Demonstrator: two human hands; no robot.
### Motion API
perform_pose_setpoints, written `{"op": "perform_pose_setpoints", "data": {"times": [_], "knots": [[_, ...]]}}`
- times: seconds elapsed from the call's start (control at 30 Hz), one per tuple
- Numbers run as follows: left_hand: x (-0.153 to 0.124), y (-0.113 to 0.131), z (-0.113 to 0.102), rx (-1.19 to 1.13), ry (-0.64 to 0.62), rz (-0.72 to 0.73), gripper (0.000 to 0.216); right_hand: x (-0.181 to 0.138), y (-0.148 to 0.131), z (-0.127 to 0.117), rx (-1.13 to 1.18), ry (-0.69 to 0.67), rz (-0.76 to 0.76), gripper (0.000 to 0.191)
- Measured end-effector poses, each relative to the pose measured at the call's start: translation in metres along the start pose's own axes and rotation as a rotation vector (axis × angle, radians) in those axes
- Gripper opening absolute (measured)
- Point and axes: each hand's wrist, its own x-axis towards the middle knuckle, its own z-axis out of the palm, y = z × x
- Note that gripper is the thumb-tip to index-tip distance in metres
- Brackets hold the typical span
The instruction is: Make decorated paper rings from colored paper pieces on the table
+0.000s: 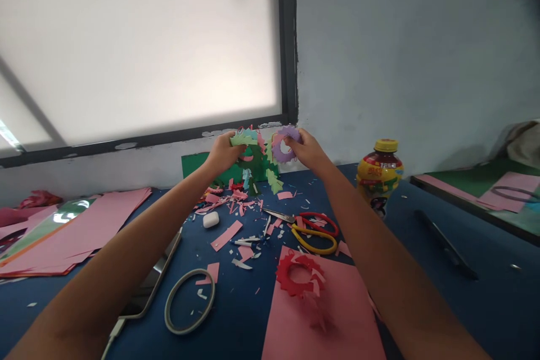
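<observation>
Both arms reach forward over the blue table. My left hand (225, 153) is closed on light green and blue paper cutouts (248, 138) with zigzag edges; dark green pieces dangle below. In my right hand (309, 149), thumb and fingers pinch a purple paper ring (278, 140) with a toothed edge, and a light green paper strip (274, 181) hangs beside it. Nearer to me, a red paper ring (294, 274) with a toothed rim and a trailing tail lies on a pink sheet (287, 332). Scissors (310, 228) with red and yellow handles lie between, partly open.
Pink paper scraps (228, 236) litter the table's middle. A white earbud case (211, 219), a grey ring (169, 306) and a phone (147, 287) on a cable lie left, near stacked pink paper (105, 219). To the right stand a bottle (382, 171) and a dark pen (447, 244) lying flat.
</observation>
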Motion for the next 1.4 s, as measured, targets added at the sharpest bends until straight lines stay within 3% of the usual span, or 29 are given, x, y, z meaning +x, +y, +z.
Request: {"op": "perform_pose_setpoints", "data": {"times": [0.27, 0.53, 0.83, 1.13, 1.4], "knots": [[-0.009, 0.007, -0.003, -0.144, -0.078, 0.062, 0.019, 0.003, 0.006, -0.003, 0.045, 0.017, 0.022, 0.024], [-0.017, 0.022, -0.009, -0.191, -0.117, 0.119, 0.02, 0.001, -0.012, -0.008, 0.154, 0.012, 0.035, 0.024], [-0.018, 0.023, -0.011, -0.182, -0.123, 0.117, 0.021, 0.0, -0.024, -0.012, 0.221, -0.001, -0.06, 0.025], [-0.016, 0.014, -0.013, -0.117, -0.08, 0.07, 0.02, -0.001, -0.019, -0.015, -0.014, 0.04, -0.124, 0.021], [-0.013, -0.003, -0.009, 0.081, -0.04, -0.109, 0.023, -0.007, -0.023, -0.018, -0.201, -0.147, -0.132, 0.024]]}}
